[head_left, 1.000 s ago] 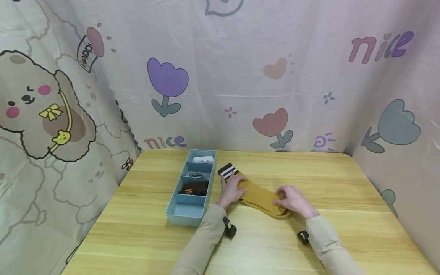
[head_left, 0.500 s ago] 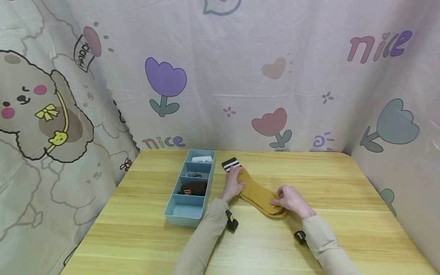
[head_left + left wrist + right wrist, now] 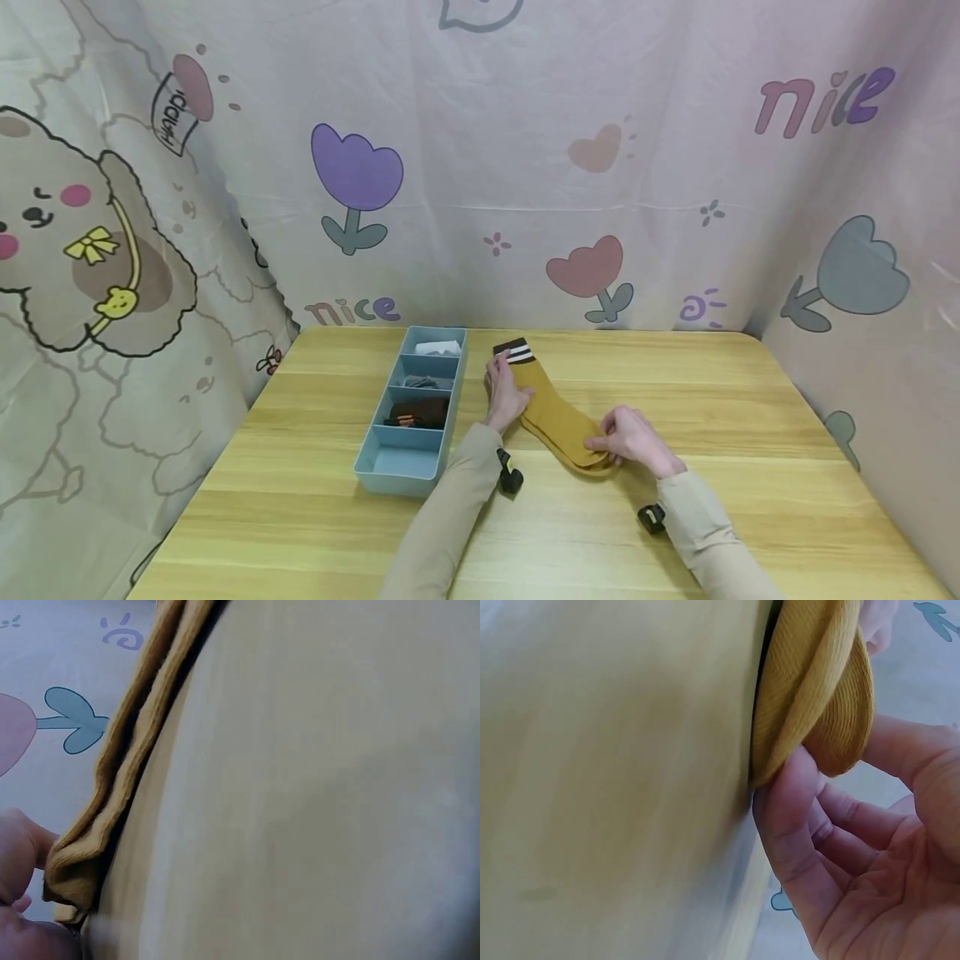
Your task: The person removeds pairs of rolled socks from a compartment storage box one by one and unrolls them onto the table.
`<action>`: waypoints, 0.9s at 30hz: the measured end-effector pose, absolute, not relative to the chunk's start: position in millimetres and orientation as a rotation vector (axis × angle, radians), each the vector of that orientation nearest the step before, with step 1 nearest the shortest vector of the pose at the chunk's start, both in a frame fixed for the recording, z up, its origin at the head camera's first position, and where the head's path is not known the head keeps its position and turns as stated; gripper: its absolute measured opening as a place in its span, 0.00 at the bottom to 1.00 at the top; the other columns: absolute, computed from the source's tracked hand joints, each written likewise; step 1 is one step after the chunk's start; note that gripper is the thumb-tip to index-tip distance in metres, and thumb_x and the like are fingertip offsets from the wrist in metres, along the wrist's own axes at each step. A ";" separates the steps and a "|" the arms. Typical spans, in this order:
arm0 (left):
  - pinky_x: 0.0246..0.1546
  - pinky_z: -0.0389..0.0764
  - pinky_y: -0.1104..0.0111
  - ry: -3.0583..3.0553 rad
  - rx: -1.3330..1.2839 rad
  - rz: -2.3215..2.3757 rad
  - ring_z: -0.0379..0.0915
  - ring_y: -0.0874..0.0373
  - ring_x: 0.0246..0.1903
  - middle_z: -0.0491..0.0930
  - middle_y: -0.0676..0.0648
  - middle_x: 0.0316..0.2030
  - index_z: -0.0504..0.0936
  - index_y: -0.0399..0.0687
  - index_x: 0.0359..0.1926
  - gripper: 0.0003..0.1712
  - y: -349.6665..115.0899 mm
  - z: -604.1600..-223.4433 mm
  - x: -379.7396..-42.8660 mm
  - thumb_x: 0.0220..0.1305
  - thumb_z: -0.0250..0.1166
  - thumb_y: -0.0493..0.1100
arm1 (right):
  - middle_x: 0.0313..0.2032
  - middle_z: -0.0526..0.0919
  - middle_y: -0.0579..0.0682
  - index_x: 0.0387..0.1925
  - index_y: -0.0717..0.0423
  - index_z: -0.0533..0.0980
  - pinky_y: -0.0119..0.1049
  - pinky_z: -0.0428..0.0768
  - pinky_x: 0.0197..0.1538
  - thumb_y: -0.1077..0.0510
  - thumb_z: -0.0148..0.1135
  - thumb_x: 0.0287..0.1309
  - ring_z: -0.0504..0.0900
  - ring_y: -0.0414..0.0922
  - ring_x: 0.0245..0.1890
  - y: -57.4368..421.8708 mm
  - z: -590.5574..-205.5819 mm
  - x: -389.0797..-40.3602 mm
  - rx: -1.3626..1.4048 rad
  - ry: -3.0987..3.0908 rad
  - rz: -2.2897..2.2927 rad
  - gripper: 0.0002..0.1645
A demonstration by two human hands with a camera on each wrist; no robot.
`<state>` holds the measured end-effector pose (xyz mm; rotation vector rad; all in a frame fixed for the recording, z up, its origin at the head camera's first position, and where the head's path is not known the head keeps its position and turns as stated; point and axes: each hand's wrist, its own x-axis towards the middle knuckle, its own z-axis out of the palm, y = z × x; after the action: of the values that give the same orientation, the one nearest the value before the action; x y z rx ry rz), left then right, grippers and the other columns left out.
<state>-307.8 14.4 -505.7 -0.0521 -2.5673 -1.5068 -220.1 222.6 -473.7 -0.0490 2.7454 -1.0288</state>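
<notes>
A pair of mustard socks (image 3: 555,412), laid one on the other, stretches diagonally across the tabletop. Their dark cuff with white stripes points to the back left. My left hand (image 3: 506,393) grips the leg part just below the cuff, at its left edge; the left wrist view shows fingers (image 3: 19,859) round the fabric's end and two stacked layers. My right hand (image 3: 632,437) pinches the toe end. Up close in the right wrist view, a fingertip (image 3: 795,776) is tucked under the lower layer, with the thumb on the other side of the toe.
A blue divided box (image 3: 397,482) stands left of the socks, close to my left forearm. Its compartments hold a white folded item (image 3: 438,347), a grey item (image 3: 420,382) and a dark brown bundle (image 3: 420,412); the front one is bare. A patterned curtain (image 3: 465,167) hangs behind the table (image 3: 300,517).
The cuff end has swung back and to the right with my left hand, so the socks lie straighter. My right hand has shifted slightly left at the toe.
</notes>
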 end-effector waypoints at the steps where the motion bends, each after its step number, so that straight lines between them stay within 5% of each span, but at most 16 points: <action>1: 0.73 0.63 0.47 -2.567 -0.035 -1.514 0.56 0.36 0.70 0.57 0.30 0.70 0.57 0.38 0.74 0.51 15.1 -505.7 -308.8 0.51 0.73 0.28 | 0.19 0.81 0.49 0.23 0.57 0.76 0.31 0.78 0.21 0.56 0.76 0.52 0.78 0.41 0.15 222.7 -474.0 -220.3 -0.049 2.738 -1.026 0.15; 19: 0.65 0.73 0.52 -2.539 0.007 -1.577 0.69 0.41 0.61 0.69 0.34 0.63 0.63 0.39 0.71 0.48 16.8 -506.8 -326.4 0.48 0.74 0.25 | 0.17 0.82 0.51 0.18 0.55 0.70 0.34 0.81 0.21 0.59 0.74 0.53 0.78 0.40 0.13 217.3 -475.4 -219.6 -0.007 2.660 -1.105 0.20; 27: 0.60 0.79 0.55 -2.477 0.052 -1.649 0.75 0.44 0.55 0.74 0.35 0.59 0.68 0.37 0.67 0.46 12.5 -505.2 -335.0 0.40 0.55 0.17 | 0.16 0.82 0.51 0.17 0.54 0.68 0.34 0.81 0.20 0.60 0.74 0.53 0.78 0.41 0.12 214.7 -474.1 -218.8 0.004 2.662 -1.120 0.21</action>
<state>-335.0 12.5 -505.2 0.0522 -2.4766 -1.6495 -218.8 214.7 -474.1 0.0040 2.6616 -1.1203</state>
